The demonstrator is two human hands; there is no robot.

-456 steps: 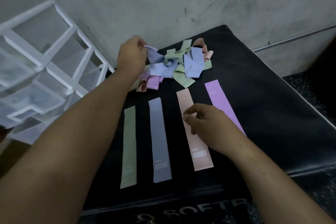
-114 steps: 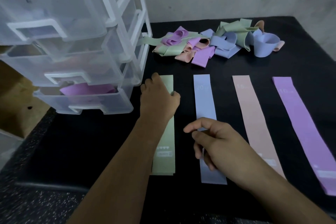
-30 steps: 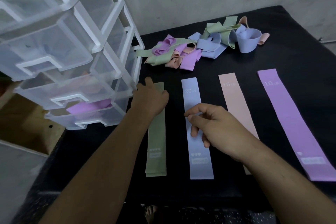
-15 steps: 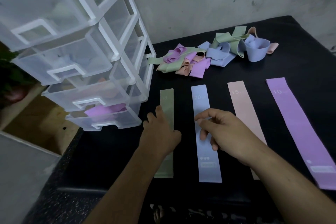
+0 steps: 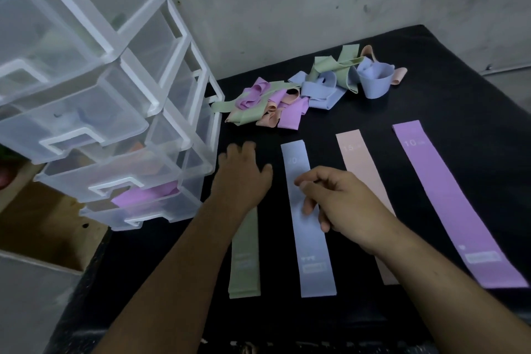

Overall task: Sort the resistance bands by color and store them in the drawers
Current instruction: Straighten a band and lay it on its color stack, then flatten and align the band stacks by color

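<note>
Four bands lie flat side by side on the black pad [image 5: 459, 100]: green [image 5: 245, 261], blue [image 5: 311, 244], peach [image 5: 359, 158] and purple [image 5: 442, 195]. My left hand [image 5: 241, 175] lies palm down on the far end of the green band, fingers spread. Over the middle of the blue band hovers my right hand [image 5: 342, 204], fingers loosely curled and holding nothing. A tangled pile of mixed-color bands [image 5: 304, 89] sits at the back of the pad. The clear drawer unit [image 5: 94, 112] stands at the left, with a purple band [image 5: 146, 195] in its bottom drawer.
A grey concrete wall [image 5: 287, 3] rises right behind the pad. Left of the pad, below the drawers, is a brown wooden surface [image 5: 37, 227]. The pad's front edge runs just below the flat bands.
My left hand has slid up the green band toward its far end, covering it. My right hand stays over the blue band. The camera has tilted slightly.
</note>
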